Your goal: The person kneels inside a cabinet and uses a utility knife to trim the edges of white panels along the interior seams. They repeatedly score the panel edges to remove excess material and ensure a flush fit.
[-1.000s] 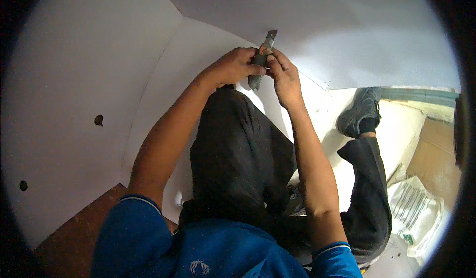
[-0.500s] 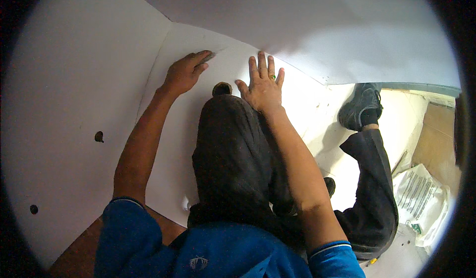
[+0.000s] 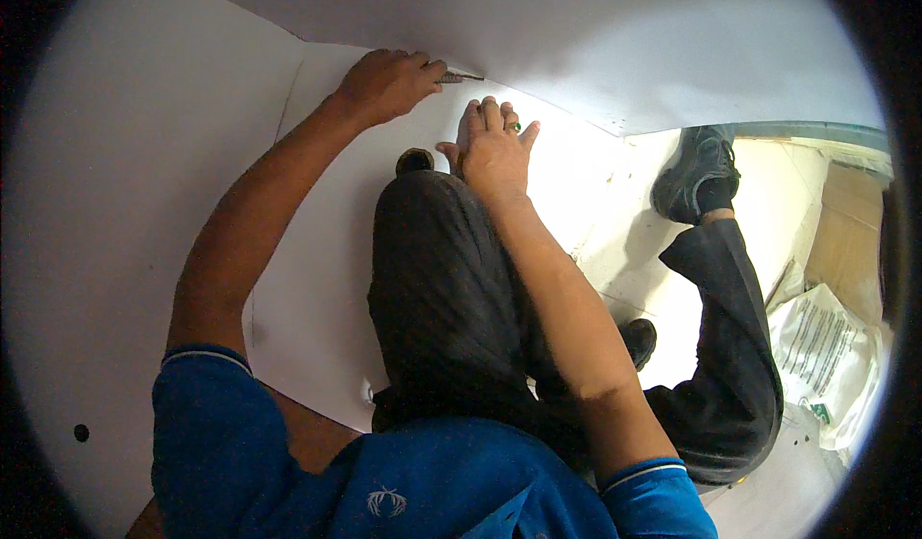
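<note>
My left hand point(image 3: 392, 87) is closed around a thin, dark, narrow-tipped tool point(image 3: 461, 78). Its tip reaches the seam where the white panel point(image 3: 322, 280) meets the upright panel point(image 3: 615, 30) at the back. Most of the tool is hidden in the hand, so its kind does not show. My right hand point(image 3: 495, 150), with a green-stoned ring on one finger, rests on the white panel just right of the tool, fingers stretched out and holding nothing. Left of it, a round hole point(image 3: 415, 159) with a brownish edge shows beyond my knee.
My bent leg point(image 3: 437, 289) stands between my forearms. Another panel point(image 3: 125, 203) rises on the left, with a small dark hole point(image 3: 82, 433). At right are a dark shoe point(image 3: 693, 174), a white plastic bag point(image 3: 826, 352) and a piece of cardboard point(image 3: 847, 236).
My left hand has moved right and away from me along the seam with the tool, closer to my right hand. My right hand's fingers have drawn closer together. The view has shifted slightly.
</note>
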